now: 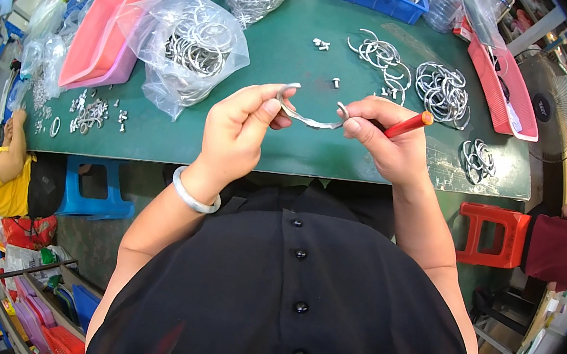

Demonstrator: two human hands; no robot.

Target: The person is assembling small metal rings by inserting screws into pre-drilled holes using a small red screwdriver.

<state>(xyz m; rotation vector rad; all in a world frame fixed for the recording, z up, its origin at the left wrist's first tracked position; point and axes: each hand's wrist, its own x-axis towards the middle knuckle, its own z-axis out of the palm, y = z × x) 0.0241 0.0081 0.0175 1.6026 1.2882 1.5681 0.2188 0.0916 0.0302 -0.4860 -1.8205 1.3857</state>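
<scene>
Metal ring [313, 122], thin and open-ended, sits between the two hands over the green table [288, 54], at twelve o'clock from the person's chest, its gap facing twelve. The left hand [237, 120] pinches its nine o'clock side and the right hand [398, 149] its three o'clock end, probably because two grips steady it, while the right also clasps a red stick-like tool [410, 125], seemingly to keep it handy. Loose rings [442, 92] lie at one o'clock from the right hand, likely for easy reach.
</scene>
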